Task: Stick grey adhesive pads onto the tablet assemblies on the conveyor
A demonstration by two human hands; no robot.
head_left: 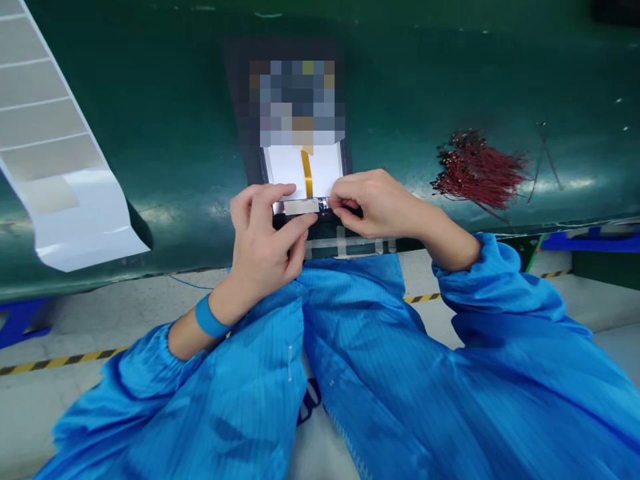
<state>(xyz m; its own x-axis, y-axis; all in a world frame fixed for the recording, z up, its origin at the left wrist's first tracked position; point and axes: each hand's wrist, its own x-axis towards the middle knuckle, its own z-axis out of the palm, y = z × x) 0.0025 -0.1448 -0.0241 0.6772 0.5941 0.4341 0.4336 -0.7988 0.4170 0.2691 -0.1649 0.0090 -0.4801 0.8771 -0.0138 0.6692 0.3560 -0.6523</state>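
Near the front edge of the bench, a spread left hand apparently steadies a white panel; the right hand's narrow pinch, contents unclear, likely demands precision next.

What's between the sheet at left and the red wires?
In the head view, a dark mat bearing a white panel with an amber strip, the left hand and right hand at the panel's near end.

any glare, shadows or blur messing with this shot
In the head view, glare pools on the green tabletop, beside the white sheet and the red wires; in the head view, a dark shadow hugs that sheet's lower right edge; also in the head view, coarse pixel blocks hide the area just beyond the white panel.
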